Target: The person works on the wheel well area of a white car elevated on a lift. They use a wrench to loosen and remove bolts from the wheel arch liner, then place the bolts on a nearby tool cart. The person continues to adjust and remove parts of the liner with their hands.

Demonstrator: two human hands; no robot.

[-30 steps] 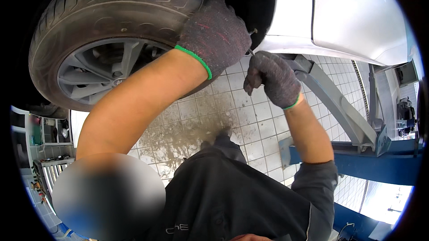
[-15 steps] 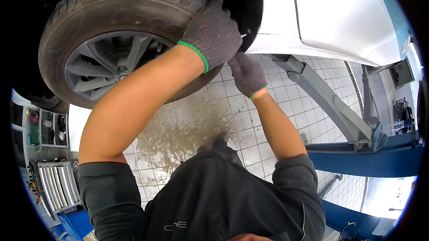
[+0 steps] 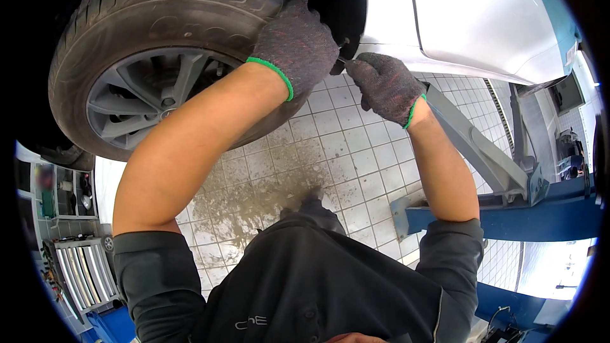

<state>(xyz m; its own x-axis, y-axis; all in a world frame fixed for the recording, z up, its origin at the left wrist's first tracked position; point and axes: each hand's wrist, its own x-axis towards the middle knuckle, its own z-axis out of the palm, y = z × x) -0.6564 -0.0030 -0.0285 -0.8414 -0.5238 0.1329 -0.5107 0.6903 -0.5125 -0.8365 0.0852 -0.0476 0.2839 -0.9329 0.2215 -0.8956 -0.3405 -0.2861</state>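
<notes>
I have both hands up at the rear edge of the wheel arch point(image 3: 340, 0), where a thin metal piece point(image 3: 343, 59) shows between them, below a small fastener point(image 3: 345, 42). My gloved left hand point(image 3: 297, 44) lies across the edge of the tyre point(image 3: 159, 15), its fingers turned away from view, so I cannot tell whether they grip anything. My gloved right hand point(image 3: 386, 87) is curled narrow, thumb and forefinger at the metal piece's near end; whether they clasp it I cannot tell.

As for progress, I judge this spot to be mid-work: the fastener's head stands out in plain sight, neither clearly loose nor clearly tight. The wheel is in place, its grey alloy rim point(image 3: 187, 77) facing me, and the white body panel point(image 3: 476, 19) is on, above the lift arm point(image 3: 480, 152). What remains at the arch is hidden behind my left glove.
</notes>
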